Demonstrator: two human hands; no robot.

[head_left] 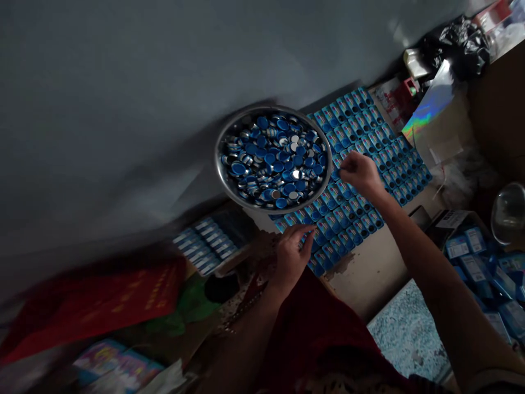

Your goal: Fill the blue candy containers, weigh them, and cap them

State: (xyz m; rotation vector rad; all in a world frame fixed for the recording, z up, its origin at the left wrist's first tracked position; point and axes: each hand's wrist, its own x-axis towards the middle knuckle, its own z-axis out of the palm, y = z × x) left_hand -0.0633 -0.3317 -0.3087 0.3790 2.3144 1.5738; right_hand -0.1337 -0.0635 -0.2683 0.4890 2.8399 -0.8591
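Note:
A metal bowl [220,169] stands in the middle, heaped with small round blue and silver caps [269,158]. Beside and beneath its right side, many blue cards [346,131] with round spots lie in close rows on a table. My left hand [292,251] is below the bowl, over the nearest cards, with thumb and fingertips drawn together; anything between them is too small to make out. Right of the bowl's rim, my right hand [361,174] hovers over the cards. Its fingers are curled closed, and what they hold is hidden.
Left of my body are stacked blue-and-white boxes [211,241] and a red bag [102,301]. Blue packets [479,262] fill a box at right, near a tray of pale blue bits [410,328]. A black plastic bag [459,46] lies at the far right. A grey wall [123,82] rises behind.

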